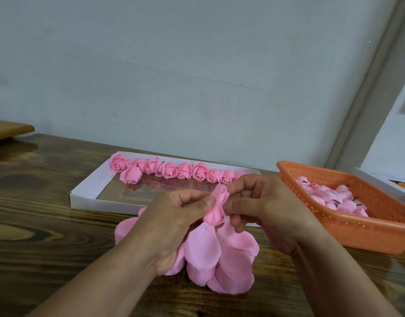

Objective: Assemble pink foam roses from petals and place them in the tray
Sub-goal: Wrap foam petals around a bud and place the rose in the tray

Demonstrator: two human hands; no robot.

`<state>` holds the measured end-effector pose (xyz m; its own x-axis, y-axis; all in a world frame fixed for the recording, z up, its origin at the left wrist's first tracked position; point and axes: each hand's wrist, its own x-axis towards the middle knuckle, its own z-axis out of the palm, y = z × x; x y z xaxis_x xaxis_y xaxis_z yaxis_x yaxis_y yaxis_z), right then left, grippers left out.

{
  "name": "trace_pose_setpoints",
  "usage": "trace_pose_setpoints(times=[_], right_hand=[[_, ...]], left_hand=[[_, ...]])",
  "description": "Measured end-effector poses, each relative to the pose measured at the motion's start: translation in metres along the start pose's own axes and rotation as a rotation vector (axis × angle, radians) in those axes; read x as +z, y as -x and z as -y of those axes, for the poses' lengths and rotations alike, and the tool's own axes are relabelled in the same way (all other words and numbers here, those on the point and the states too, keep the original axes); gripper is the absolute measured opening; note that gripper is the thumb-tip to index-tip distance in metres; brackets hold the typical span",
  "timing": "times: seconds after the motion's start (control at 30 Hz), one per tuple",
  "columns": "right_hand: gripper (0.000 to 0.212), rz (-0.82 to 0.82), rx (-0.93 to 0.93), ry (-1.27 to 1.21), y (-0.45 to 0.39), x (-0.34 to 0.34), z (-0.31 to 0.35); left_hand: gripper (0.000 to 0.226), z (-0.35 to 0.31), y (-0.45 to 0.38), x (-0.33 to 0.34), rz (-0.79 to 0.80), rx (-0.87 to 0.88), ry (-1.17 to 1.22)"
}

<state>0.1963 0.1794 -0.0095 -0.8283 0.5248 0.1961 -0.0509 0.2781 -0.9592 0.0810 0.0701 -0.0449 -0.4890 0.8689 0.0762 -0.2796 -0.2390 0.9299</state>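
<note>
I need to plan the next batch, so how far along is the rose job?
Done: a row of finished roses lies along the far side of the white tray. In hand: the left hand and right hand pinch a half-wrapped rose. Left: most of the tray is unfilled, loose petals lie below the hands, and the orange basket holds more pieces.

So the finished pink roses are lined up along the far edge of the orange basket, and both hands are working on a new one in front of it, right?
Not quite. The head view shows the finished roses lined up along the far edge of the white tray, not the orange basket, which holds loose pink pieces on the right. The rest stands: the left hand and right hand pinch a half-made rose in front.
</note>
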Motion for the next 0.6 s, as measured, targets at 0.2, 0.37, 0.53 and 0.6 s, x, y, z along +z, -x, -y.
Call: trace_pose_setpoints(times=[0.2,0.37,0.53,0.6], right_hand=[[0.029,-0.124,-0.046,0.046,-0.001,0.007,-0.001],[0.032,-0.239,-0.087,0.168,-0.002,0.011,-0.004],[0.028,-0.264,-0.134,0.306,-0.001,0.014,-0.002],[0.025,-0.261,-0.143,0.323,-0.001,0.016,-0.001]], left_hand=[[0.039,0.000,0.001,0.000,0.010,-0.012,0.013],[0.036,0.001,0.001,0.001,0.024,-0.027,0.015],[0.040,0.000,0.000,-0.001,0.033,-0.056,0.027],[0.042,-0.001,0.000,-0.001,0.041,-0.066,0.023]])
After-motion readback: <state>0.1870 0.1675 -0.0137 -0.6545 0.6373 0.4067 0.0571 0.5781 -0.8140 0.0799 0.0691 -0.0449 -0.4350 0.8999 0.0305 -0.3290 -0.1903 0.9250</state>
